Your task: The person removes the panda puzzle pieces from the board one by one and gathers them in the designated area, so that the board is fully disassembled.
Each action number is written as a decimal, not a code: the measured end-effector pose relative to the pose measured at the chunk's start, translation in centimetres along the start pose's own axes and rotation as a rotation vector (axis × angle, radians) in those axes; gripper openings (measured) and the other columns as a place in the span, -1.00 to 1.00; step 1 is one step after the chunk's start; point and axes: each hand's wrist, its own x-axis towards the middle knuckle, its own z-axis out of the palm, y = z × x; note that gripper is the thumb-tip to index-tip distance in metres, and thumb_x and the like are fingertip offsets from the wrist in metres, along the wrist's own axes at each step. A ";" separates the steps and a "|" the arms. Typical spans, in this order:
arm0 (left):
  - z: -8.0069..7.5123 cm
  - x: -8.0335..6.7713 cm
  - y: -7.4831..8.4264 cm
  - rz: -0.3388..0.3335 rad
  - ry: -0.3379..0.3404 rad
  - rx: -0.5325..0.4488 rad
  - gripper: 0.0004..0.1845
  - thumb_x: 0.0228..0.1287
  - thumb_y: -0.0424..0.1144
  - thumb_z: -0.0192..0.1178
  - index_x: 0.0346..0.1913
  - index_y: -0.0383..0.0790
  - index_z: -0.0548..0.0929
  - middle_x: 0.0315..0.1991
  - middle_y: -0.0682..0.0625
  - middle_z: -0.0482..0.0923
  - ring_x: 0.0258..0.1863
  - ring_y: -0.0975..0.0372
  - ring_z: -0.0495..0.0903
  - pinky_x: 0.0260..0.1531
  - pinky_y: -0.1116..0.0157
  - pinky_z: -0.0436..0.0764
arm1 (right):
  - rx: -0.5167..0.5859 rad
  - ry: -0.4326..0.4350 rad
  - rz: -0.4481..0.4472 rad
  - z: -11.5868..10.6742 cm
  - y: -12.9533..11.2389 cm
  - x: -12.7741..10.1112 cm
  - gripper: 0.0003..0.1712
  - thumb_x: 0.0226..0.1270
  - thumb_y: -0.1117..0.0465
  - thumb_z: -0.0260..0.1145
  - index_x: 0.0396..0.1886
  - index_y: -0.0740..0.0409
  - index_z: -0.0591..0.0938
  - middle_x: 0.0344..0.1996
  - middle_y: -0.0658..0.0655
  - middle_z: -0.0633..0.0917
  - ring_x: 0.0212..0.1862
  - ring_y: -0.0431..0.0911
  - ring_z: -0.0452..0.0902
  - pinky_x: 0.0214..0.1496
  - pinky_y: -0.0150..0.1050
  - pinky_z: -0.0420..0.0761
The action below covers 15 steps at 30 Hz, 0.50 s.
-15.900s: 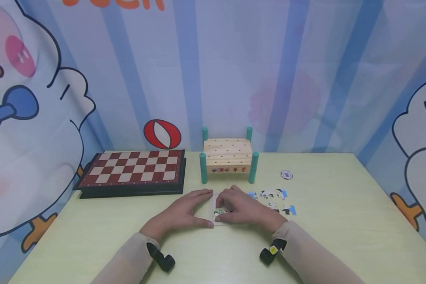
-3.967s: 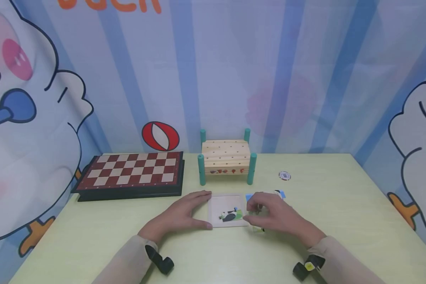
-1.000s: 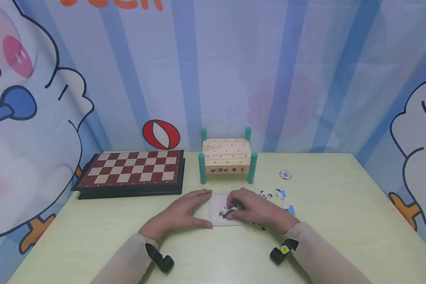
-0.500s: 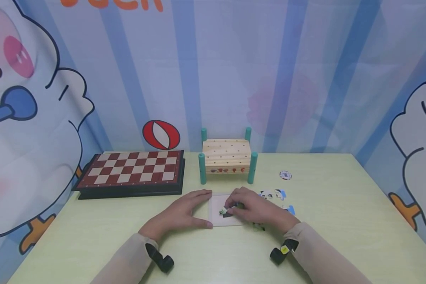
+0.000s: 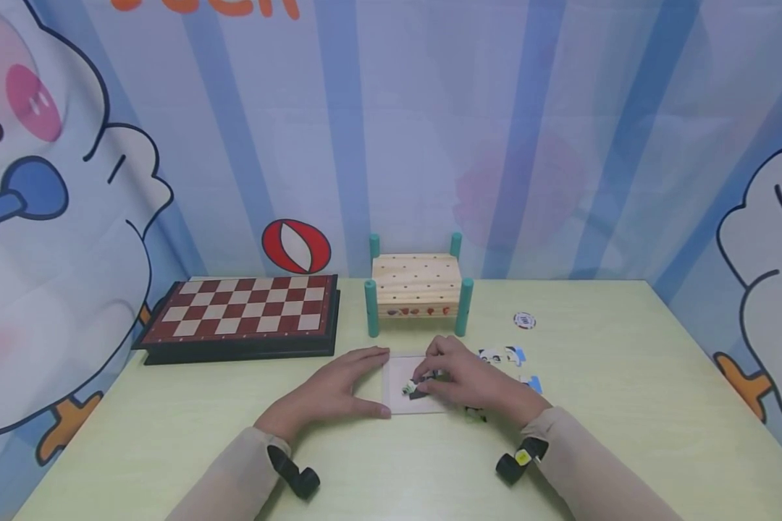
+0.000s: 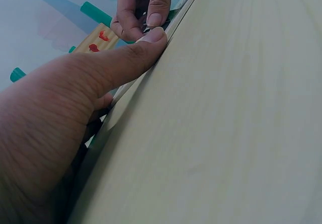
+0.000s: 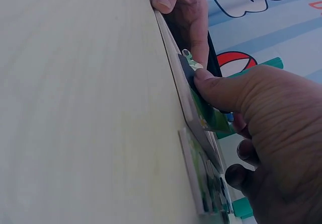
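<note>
Puzzle tray (image 5: 397, 407): one panda piece (image 5: 417, 388) inside, pinched by my right hand (image 5: 469, 380). My left hand (image 5: 332, 391), grip flat and apart, steadies the tray's edge on the surface (image 5: 625, 405).

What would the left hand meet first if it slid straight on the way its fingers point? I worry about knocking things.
Probably the right hand, over the puzzle tray that the left hand braces; depth is unclear.

chessboard (image 5: 241, 312), wooden peg bench (image 5: 418, 288), poker chip (image 5: 524, 320)
</note>
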 end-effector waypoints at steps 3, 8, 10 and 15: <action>0.0 0.0 0.0 -0.002 -0.002 0.002 0.07 -0.01 0.53 0.27 0.55 0.15 0.26 0.55 0.23 0.14 0.53 0.25 0.08 0.47 0.05 0.19 | 0.000 -0.005 0.020 0.0 -0.1 0.0 -0.85 0.40 0.09 0.39 -0.10 -0.11 0.79 -0.21 -0.06 0.44 -0.08 -0.16 0.29 -0.05 -0.24 0.43; 0.0 0.0 0.1 0.007 0.001 0.000 0.07 0.00 0.52 0.27 0.55 0.13 0.26 0.55 0.22 0.14 0.53 0.24 0.09 0.48 0.05 0.19 | -0.009 -0.002 0.002 -0.1 -0.1 0.1 -0.84 0.39 0.10 0.40 -0.10 -0.09 0.80 -0.25 -0.03 0.47 -0.12 -0.16 0.28 -0.09 -0.25 0.41; -0.1 -0.1 0.1 0.011 0.002 -0.002 0.06 0.01 0.52 0.27 0.55 0.12 0.27 0.55 0.21 0.15 0.53 0.24 0.09 0.48 0.05 0.19 | -0.016 -0.005 -0.015 -0.2 -0.1 0.1 -0.83 0.39 0.10 0.40 -0.08 -0.07 0.80 -0.29 -0.05 0.49 -0.17 -0.17 0.29 -0.13 -0.27 0.40; -0.1 -0.1 0.0 0.016 0.002 0.002 0.06 0.01 0.51 0.27 0.55 0.12 0.27 0.54 0.22 0.15 0.53 0.24 0.09 0.48 0.06 0.19 | -0.035 -0.024 -0.028 -0.3 0.0 0.0 -0.81 0.42 0.10 0.36 -0.04 -0.08 0.79 -0.34 -0.17 0.49 -0.23 -0.18 0.35 -0.18 -0.31 0.44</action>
